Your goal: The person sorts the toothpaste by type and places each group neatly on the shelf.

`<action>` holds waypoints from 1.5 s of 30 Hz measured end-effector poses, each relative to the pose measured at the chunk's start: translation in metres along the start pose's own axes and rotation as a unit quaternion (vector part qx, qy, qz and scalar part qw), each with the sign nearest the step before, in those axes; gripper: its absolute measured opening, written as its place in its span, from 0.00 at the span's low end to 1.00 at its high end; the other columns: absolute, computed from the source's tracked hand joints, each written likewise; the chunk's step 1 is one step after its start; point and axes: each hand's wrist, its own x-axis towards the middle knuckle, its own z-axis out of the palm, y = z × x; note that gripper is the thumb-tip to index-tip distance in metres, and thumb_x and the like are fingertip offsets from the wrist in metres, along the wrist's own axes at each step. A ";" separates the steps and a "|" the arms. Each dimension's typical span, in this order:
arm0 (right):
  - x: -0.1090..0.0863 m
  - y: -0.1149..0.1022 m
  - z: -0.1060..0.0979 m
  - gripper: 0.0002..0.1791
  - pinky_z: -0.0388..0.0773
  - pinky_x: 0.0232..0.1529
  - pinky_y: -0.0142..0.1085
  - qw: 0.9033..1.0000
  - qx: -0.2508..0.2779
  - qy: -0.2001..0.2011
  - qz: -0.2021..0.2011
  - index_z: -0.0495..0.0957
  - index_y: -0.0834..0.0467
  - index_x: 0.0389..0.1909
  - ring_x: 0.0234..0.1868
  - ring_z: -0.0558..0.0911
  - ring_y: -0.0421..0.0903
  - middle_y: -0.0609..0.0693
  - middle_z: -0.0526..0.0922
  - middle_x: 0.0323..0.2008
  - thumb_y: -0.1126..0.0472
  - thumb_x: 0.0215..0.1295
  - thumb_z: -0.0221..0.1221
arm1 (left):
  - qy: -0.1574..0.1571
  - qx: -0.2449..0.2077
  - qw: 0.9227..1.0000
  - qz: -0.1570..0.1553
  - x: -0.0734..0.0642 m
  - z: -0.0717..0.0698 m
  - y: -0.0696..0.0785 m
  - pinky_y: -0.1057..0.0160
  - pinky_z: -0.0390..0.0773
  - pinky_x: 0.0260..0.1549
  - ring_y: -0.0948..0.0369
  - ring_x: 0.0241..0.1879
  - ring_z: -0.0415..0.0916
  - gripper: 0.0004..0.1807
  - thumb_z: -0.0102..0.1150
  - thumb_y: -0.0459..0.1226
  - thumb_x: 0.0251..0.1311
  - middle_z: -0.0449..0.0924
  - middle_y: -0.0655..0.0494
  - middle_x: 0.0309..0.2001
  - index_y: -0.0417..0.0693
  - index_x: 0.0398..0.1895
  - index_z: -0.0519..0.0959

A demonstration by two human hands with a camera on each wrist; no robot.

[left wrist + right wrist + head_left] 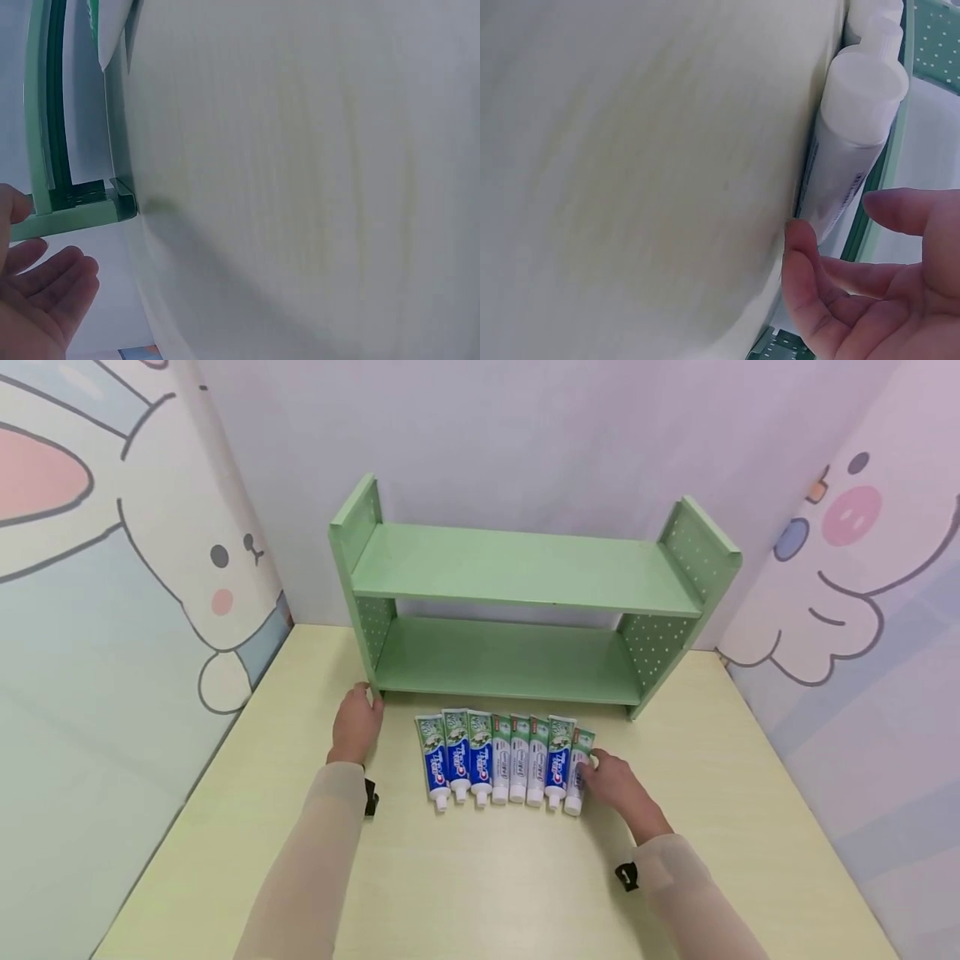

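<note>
A row of toothpaste tubes (481, 758) lies side by side on the table, caps toward me. Some are blue and green, others white and green. My right hand (617, 785) is at the rightmost white tube (844, 161), thumb over it and fingertips at its side. That tube rests on the table, and no firm grip shows. A green two-tier shelf (517, 568) stands behind the row. At its lower left front corner, my left hand (356, 724) holds the side panel's edge between thumb and index finger; the other fingers (67, 281) extend beside it.
The pale wood table (480, 885) meets a wall behind the shelf. Cartoon-printed side walls (847, 568) stand on the left and right. Perforated side panels (660, 643) rise at the shelf's ends. Each wrist wears a black strap (627, 876).
</note>
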 end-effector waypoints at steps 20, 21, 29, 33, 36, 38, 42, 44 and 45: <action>-0.003 -0.012 0.002 0.35 0.70 0.54 0.55 0.996 0.043 -0.025 0.069 0.61 0.76 0.65 0.52 0.75 0.65 0.75 0.71 0.56 0.55 0.67 0.53 | 0.045 -0.109 0.993 -0.028 0.009 0.006 0.004 0.46 0.72 0.49 0.44 0.52 0.71 0.21 0.43 0.37 0.74 0.71 0.36 0.53 0.30 0.62 0.62; -0.003 -0.012 0.003 0.35 0.73 0.50 0.53 0.996 0.049 -0.027 0.074 0.60 0.76 0.65 0.47 0.77 0.62 0.74 0.73 0.53 0.55 0.67 0.53 | 0.048 -0.111 0.992 -0.025 0.010 0.006 0.004 0.46 0.72 0.49 0.44 0.51 0.71 0.21 0.43 0.37 0.74 0.71 0.36 0.53 0.30 0.62 0.62; -0.004 -0.009 0.008 0.33 0.78 0.24 0.38 0.988 0.118 -0.032 0.093 0.60 0.75 0.64 0.23 0.79 0.48 0.64 0.77 0.37 0.58 0.66 0.56 | 0.064 -0.151 0.986 -0.012 0.011 0.009 0.008 0.46 0.71 0.48 0.46 0.49 0.70 0.19 0.43 0.36 0.73 0.70 0.37 0.51 0.30 0.60 0.63; -0.004 -0.009 0.010 0.31 0.79 0.24 0.38 0.988 0.129 -0.026 0.084 0.61 0.76 0.62 0.24 0.79 0.49 0.64 0.78 0.38 0.60 0.65 0.56 | 0.075 -0.150 0.986 -0.010 0.013 0.010 0.007 0.47 0.71 0.47 0.46 0.48 0.70 0.19 0.44 0.36 0.73 0.71 0.37 0.50 0.30 0.58 0.64; -0.004 -0.010 0.010 0.30 0.79 0.24 0.39 0.987 0.140 -0.023 0.079 0.63 0.76 0.60 0.23 0.80 0.49 0.64 0.78 0.38 0.61 0.65 0.56 | 0.082 -0.145 0.986 -0.005 0.016 0.011 0.005 0.47 0.71 0.47 0.46 0.47 0.71 0.18 0.45 0.36 0.73 0.71 0.37 0.49 0.30 0.57 0.64; -0.004 -0.011 0.011 0.29 0.79 0.24 0.39 0.986 0.144 -0.023 0.077 0.63 0.76 0.60 0.23 0.80 0.49 0.64 0.78 0.38 0.61 0.64 0.56 | 0.083 -0.142 0.986 -0.004 0.018 0.011 0.005 0.47 0.71 0.47 0.46 0.47 0.71 0.18 0.45 0.37 0.73 0.71 0.38 0.49 0.30 0.57 0.64; -0.004 -0.012 0.011 0.29 0.79 0.24 0.40 0.985 0.151 -0.024 0.079 0.62 0.77 0.59 0.23 0.80 0.50 0.65 0.78 0.38 0.62 0.64 0.56 | 0.080 -0.135 0.988 -0.009 0.018 0.010 0.006 0.47 0.71 0.47 0.45 0.48 0.71 0.19 0.45 0.38 0.74 0.71 0.37 0.49 0.30 0.58 0.64; -0.004 -0.011 0.012 0.29 0.79 0.24 0.40 0.984 0.157 -0.024 0.080 0.62 0.77 0.59 0.23 0.80 0.50 0.65 0.78 0.38 0.62 0.64 0.56 | 0.079 -0.134 0.988 -0.012 0.018 0.009 0.007 0.46 0.71 0.47 0.45 0.48 0.71 0.19 0.45 0.37 0.74 0.71 0.37 0.49 0.30 0.58 0.64; -0.004 -0.011 0.013 0.29 0.80 0.24 0.40 0.984 0.160 -0.024 0.081 0.62 0.77 0.59 0.23 0.80 0.51 0.65 0.78 0.38 0.62 0.64 0.57 | 0.079 -0.133 0.988 -0.012 0.018 0.009 0.007 0.46 0.71 0.47 0.45 0.48 0.71 0.19 0.44 0.37 0.74 0.71 0.36 0.50 0.30 0.58 0.64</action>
